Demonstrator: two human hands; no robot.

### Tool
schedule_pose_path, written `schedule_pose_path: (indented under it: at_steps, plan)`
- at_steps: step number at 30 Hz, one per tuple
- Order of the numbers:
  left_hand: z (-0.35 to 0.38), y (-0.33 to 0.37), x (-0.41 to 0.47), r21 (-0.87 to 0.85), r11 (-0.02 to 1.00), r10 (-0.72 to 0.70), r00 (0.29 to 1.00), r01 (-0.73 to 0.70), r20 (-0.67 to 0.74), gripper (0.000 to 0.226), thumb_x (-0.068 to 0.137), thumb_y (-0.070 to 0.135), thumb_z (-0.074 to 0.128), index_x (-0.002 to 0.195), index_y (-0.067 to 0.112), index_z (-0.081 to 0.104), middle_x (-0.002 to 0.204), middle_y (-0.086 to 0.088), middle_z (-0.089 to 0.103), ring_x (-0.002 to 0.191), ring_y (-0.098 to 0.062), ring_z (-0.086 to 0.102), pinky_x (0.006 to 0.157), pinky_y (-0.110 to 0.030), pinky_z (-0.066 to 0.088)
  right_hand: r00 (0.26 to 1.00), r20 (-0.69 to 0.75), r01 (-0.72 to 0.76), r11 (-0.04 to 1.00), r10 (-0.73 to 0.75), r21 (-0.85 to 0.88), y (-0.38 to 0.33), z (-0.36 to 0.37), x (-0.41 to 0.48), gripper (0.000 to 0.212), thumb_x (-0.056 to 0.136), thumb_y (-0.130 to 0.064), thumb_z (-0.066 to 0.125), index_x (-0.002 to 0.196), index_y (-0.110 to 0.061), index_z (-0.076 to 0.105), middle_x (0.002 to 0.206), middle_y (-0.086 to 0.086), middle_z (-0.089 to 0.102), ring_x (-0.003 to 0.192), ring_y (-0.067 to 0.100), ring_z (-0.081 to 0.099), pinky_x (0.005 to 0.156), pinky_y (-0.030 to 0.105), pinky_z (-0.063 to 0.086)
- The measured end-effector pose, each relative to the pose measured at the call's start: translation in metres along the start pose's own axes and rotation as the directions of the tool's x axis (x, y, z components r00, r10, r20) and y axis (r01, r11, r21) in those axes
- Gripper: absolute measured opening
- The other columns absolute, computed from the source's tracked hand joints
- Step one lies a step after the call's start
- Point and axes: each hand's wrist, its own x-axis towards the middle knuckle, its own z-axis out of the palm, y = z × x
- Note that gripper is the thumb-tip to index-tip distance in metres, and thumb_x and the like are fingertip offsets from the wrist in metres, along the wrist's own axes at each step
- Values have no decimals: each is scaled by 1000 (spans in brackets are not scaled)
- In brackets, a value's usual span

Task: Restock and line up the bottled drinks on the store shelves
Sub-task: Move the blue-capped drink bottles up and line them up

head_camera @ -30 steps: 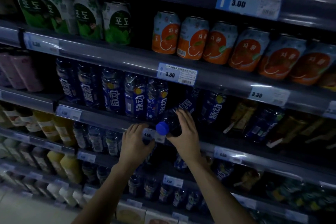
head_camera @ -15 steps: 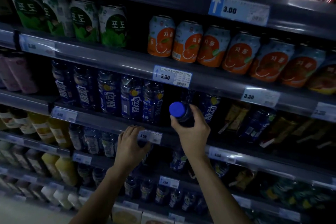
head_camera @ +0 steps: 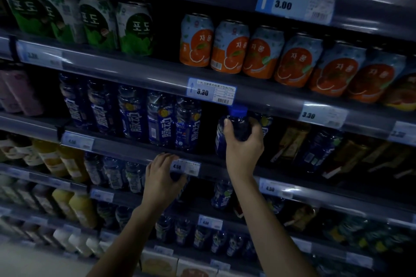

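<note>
Bottle in hand: our right hand point(head_camera: 244, 148) holds a dark bottle point(head_camera: 239, 127) with a blue cap point(head_camera: 238, 110), upright, at the gap in the middle shelf.
Right fingers: clamped round the bottle's shoulder, just below the cap.
Left hand: our left hand point(head_camera: 163, 179) rests at the shelf edge point(head_camera: 126, 150) beside the 4.50 price tag point(head_camera: 185, 167); its fingers are curled, and we cannot tell whether they grip a bottle on the shelf below.
Row: five blue-labelled bottles point(head_camera: 161, 119) stand to the left of the gap, labels facing us; more sit further right, partly hidden behind our hand.
Step, as we judge it: setting this bottle into the open slot right of the row.
Handling: we expect a full plastic bottle, fairly heavy, stiff enough to hold firmly, with a smooth wall that could slip.
Where to hold: the shoulder suits lowering; we would steady the body when turning the label forward.
Risk: knocking the neighbouring bottles.
</note>
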Motion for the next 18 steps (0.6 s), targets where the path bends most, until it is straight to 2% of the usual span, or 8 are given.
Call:
schedule_pose_path:
  at_steps: [2,4,7,9,12,16,18]
  plan:
    - [1,0,0,-2,1000,-2,1000,2,-2,49,82,27,71,126,11,54,132,-8,53,128,-31,43,105,-53,32,999,-12,-43,999,43,26,5,4,5,69,78,-60,65,121,-7,57,107,4,65,99,16,62,86,31,53]
    - [2,0,0,-6,1000,9,1000,-9,-10,49,82,26,72,125,10,55,131,-9,53,128,-31,43,104,-54,33,998,-17,-68,997,68,35,12,6,9,71,76,-58,69,125,-8,57,109,4,65,100,14,62,86,25,52]
    - [4,-1,-1,1,1000,31,999,-31,-11,49,80,25,74,123,7,56,129,-12,54,126,-34,45,101,-55,36,999,0,-50,999,50,-13,28,8,8,66,77,-35,78,133,-10,52,124,5,60,115,16,57,97,25,47]
    - [6,-1,-1,5,999,37,999,-36,-15,49,80,25,74,122,6,56,129,-13,54,126,-34,45,101,-55,36,999,-16,-31,998,30,-50,39,5,8,67,77,-27,79,135,-12,50,129,4,56,121,16,53,102,28,45]
    - [8,-1,-2,10,999,41,999,-41,-26,48,79,24,75,121,6,57,128,-14,55,125,-36,45,101,-56,35,1000,8,-21,999,22,-47,46,4,8,69,76,-30,79,135,-18,46,131,1,52,123,14,50,103,26,43]
    - [9,4,-3,2,1000,25,999,-25,-33,48,79,25,75,120,9,58,127,-12,53,125,-34,43,101,-55,34,994,52,-95,995,95,12,50,2,1,69,76,-40,77,134,-25,44,129,-6,52,120,0,49,97,8,38]
    - [8,5,-3,-4,1000,9,999,-9,-32,48,78,24,75,121,10,57,127,-12,52,126,-34,42,102,-56,34,986,72,-152,988,152,0,57,-1,-5,71,74,-38,79,135,-23,44,126,-4,54,117,2,52,96,10,41]
